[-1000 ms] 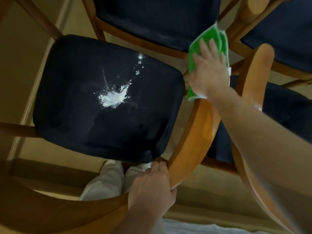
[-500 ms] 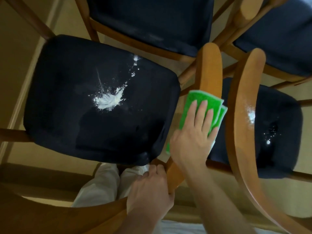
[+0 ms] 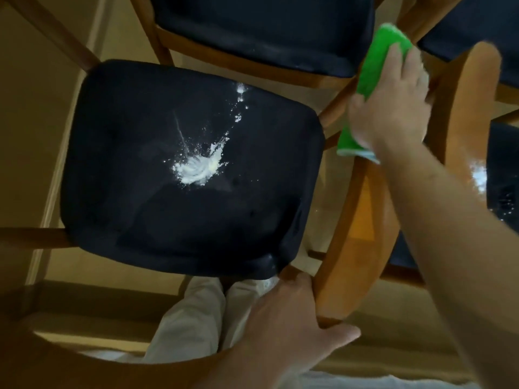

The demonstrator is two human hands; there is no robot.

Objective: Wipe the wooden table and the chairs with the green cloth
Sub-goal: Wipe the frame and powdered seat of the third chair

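The chair (image 3: 191, 169) nearest the camera fills most of the view, seen from straight above: dark navy padded seat on a honey-coloured wooden frame. Taking that seat as the landmark, a curved wooden armrest (image 3: 362, 234) runs along its right edge. A second chair (image 3: 264, 32) with the same dark cushion sits just beyond the seat's far edge, and a third chair (image 3: 502, 178) is off to the right past the armrest, with its own curved wooden rail (image 3: 466, 113) just beside the first one.

The right hand (image 3: 393, 108) is at the far end of the armrest, up past the seat's far right corner. It lies flat with fingers together and fairly straight, pressing the green cloth (image 3: 373, 80) down onto the wood. The cloth is folded, sticking out beyond the fingertips and also behind the wrist, where a pale edge shows.

The left hand (image 3: 286, 324) is at the seat's near right corner, gripping the near end of the same armrest, thumb hooked around the outside and fingers curled over the top.

White trouser legs (image 3: 196, 327) show below the seat's near edge.

Smack in the middle of the seat there's a splat of white powder (image 3: 196, 169), with a trail of specks (image 3: 238, 108) heading towards the far right corner. The third chair's seat has some white powder (image 3: 478, 175) too.
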